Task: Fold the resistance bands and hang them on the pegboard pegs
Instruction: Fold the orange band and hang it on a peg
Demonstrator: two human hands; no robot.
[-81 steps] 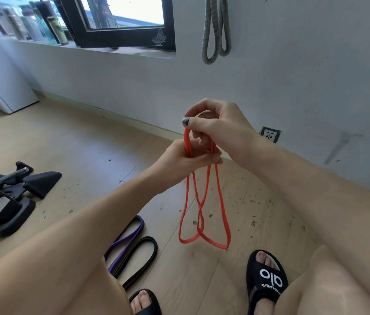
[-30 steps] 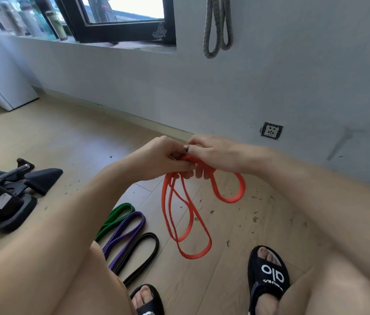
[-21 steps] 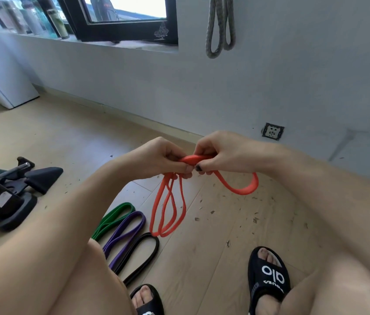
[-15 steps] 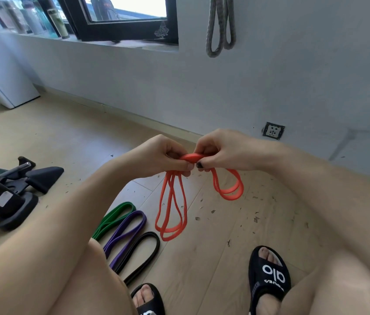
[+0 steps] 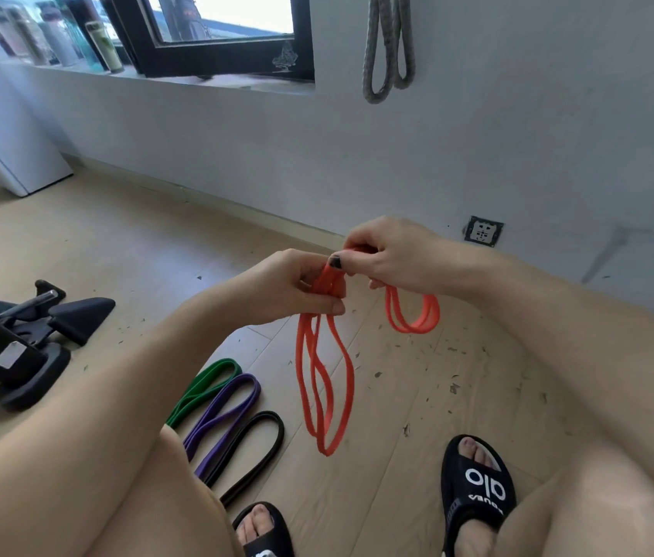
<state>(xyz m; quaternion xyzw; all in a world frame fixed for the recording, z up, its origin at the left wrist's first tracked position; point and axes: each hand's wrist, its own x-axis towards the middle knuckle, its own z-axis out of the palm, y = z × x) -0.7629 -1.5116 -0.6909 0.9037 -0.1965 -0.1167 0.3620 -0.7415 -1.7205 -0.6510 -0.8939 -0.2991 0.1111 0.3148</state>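
Above the near floor, left hand (image 5: 289, 287) and right hand (image 5: 389, 255) both pinch the orange band (image 5: 325, 379) at its gathered middle, and she'd do best evening the long left loops against the short right ones before hanging.

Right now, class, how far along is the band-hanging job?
Done: a grey band already hangs on the wall. In hand: the left hand and right hand grip the orange band, mid-fold. Left: green band, purple band, black band on the floor.
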